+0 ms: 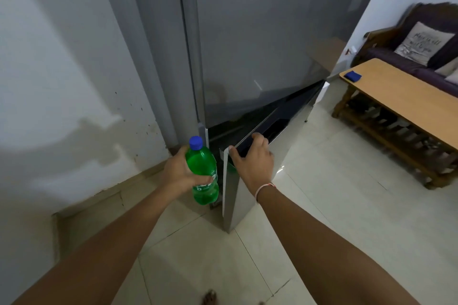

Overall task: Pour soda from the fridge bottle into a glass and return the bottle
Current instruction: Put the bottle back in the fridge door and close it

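Head view: left hand (182, 172) wrapped around the middle of a green soda bottle (203, 176), fingers closed over the label; bottle upright, blue cap (196, 143) on, just beside the open edge of the fridge door. Right hand (250, 156) grips the top edge of the lower fridge door (238, 205), which stands ajar. Upper door (260, 44) shut. Wooden table (401, 96) well apart to the right, blue cloth (353, 75) on it.

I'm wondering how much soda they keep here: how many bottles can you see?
1. A green bottle with a blue cap, upright in the left hand, beside the lower fridge door, which the right hand holds ajar. The fridge's inside is hidden, so more may be there.
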